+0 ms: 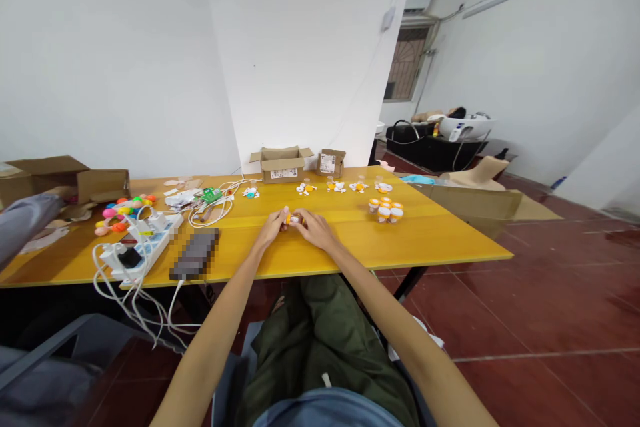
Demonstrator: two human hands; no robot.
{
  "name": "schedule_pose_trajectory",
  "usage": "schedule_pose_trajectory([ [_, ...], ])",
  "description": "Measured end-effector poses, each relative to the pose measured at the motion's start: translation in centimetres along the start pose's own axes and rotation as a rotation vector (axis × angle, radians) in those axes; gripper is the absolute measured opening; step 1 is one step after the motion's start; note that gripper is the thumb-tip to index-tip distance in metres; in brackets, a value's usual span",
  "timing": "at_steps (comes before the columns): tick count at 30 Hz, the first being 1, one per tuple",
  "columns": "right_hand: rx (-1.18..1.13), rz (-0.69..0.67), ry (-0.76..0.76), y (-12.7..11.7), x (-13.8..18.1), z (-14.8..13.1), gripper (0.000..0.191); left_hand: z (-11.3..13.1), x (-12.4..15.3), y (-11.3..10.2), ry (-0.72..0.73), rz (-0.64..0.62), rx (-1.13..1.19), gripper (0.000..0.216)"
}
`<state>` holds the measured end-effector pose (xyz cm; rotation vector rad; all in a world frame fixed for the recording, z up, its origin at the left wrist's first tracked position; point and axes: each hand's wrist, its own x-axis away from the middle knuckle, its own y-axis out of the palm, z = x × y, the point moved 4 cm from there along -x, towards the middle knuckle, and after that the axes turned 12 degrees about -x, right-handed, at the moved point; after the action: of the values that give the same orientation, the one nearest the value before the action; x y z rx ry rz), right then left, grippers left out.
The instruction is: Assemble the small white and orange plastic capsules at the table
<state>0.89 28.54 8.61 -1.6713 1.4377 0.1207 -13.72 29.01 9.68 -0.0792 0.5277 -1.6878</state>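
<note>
My left hand [273, 228] and my right hand [316, 229] meet over the yellow table [350, 247], fingers closed around a small orange-and-white plastic piece [293, 219]. Its exact kind is too small to make out, and the fingers cover part of it. To the right of my hands stands a cluster of small round tubs [385, 211] with orange and white tops. Beyond my hands lie little groups of white and orange plastic parts [306, 189], with more such parts [359, 187] farther right and a white-and-teal group [251, 193] on the left.
An open cardboard box [285, 167] and a smaller carton [331, 163] stand against the wall. At left are a white power strip [160, 240] with tangled cables, a dark blurred-out device [195, 253], colourful balls [125, 212] and another person's sleeve [27, 220].
</note>
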Motion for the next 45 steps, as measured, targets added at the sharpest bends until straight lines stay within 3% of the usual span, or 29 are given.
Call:
schedule_pose_trajectory([
  [11,-0.045,0.031,-0.005,0.1,-0.3,0.6,0.021,-0.3,0.0,-0.1,0.008,-0.035,0.005,0.043],
  [45,-0.128,0.009,-0.067,-0.1,-0.4,0.1,0.014,-0.6,-0.4,-0.1,-0.005,-0.017,0.015,0.050],
])
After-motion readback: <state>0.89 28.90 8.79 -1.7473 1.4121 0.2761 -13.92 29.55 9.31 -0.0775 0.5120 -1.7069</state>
